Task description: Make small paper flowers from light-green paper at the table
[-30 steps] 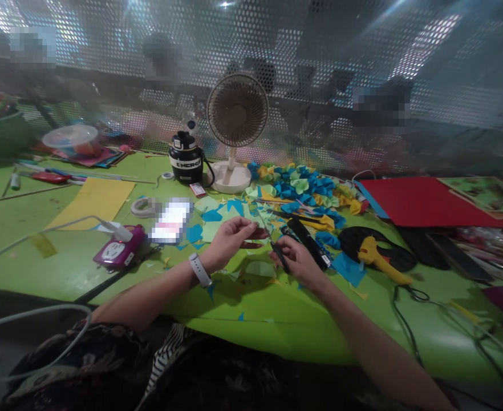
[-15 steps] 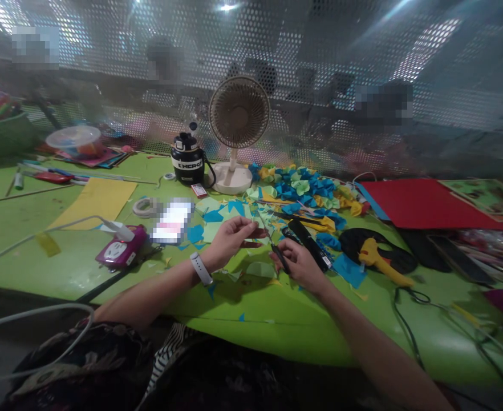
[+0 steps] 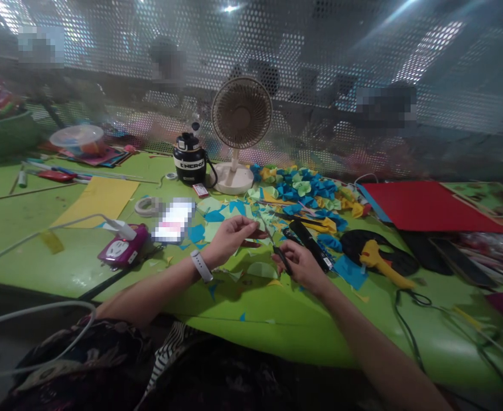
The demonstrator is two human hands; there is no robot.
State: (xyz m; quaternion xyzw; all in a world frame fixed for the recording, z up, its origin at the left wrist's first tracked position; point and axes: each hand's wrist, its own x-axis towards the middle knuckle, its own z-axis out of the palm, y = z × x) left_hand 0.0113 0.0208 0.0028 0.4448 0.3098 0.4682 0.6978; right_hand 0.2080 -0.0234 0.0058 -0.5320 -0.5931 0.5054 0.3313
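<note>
Black-handled scissors [image 3: 282, 260] are gripped in my right hand [image 3: 300, 265], their thin blades pointing up and left. My left hand [image 3: 234, 240] is pinched closed beside the blade tips; whatever lies between its fingertips is too small to make out. Cut paper scraps [image 3: 197, 233] in blue, light green and yellow lie around both hands. A light green paper piece [image 3: 262, 269] rests on the table below them. Behind the hands spreads a heap of folded paper pieces [image 3: 303, 185] in blue, green and yellow.
On the green table [image 3: 217, 325] stand a fan [image 3: 242, 113], a black jug [image 3: 190, 164] and a purple power socket [image 3: 123, 248]. A lit phone [image 3: 174, 220] and tape roll [image 3: 147, 206] lie left. Right are a yellow glue gun [image 3: 382, 265] and red sheets [image 3: 439, 208].
Both hands hold nearly the same pose, with the scissors still beside the left fingertips. The whole view has shifted slightly, so things appear a little farther right.
</note>
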